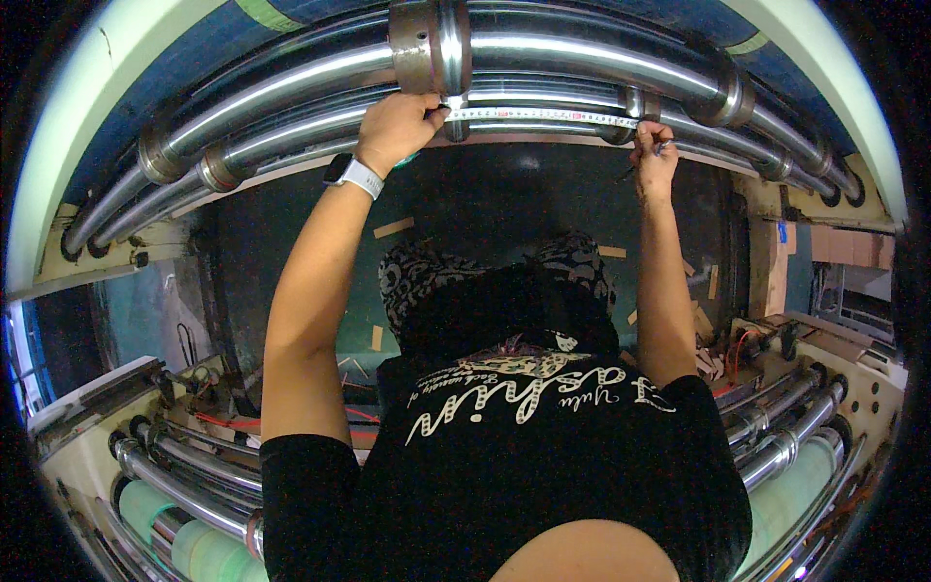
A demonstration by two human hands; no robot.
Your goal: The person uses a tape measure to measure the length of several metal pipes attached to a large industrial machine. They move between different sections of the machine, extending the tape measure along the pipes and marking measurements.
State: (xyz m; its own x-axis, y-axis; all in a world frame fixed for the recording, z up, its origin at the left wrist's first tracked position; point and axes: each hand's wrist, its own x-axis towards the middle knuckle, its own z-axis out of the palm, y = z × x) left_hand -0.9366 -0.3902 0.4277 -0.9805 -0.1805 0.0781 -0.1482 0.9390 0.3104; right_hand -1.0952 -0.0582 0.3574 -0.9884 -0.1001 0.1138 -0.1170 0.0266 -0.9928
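Note:
A pale tape measure blade (543, 115) is stretched straight between my two hands, along the lower polished steel shafts. My left hand (400, 126), with a watch on its wrist, has its fingers pinched at the blade's left end, beside a wide steel collar (415, 48). At the other end my right hand (656, 160) closes its fingertips on the blade, just below a smaller collar (635, 101). Something thin and dark shows under the right fingers; I cannot make out what it is. The tape's case is not visible.
Long steel shafts (592, 53) with collars cross the machine's top, set into a pale frame (878, 87). Behind me is another roller section with green rollers (208, 548). Scraps (394, 228) lie on the dark floor. Red cables (745, 344) run low by the rear machinery.

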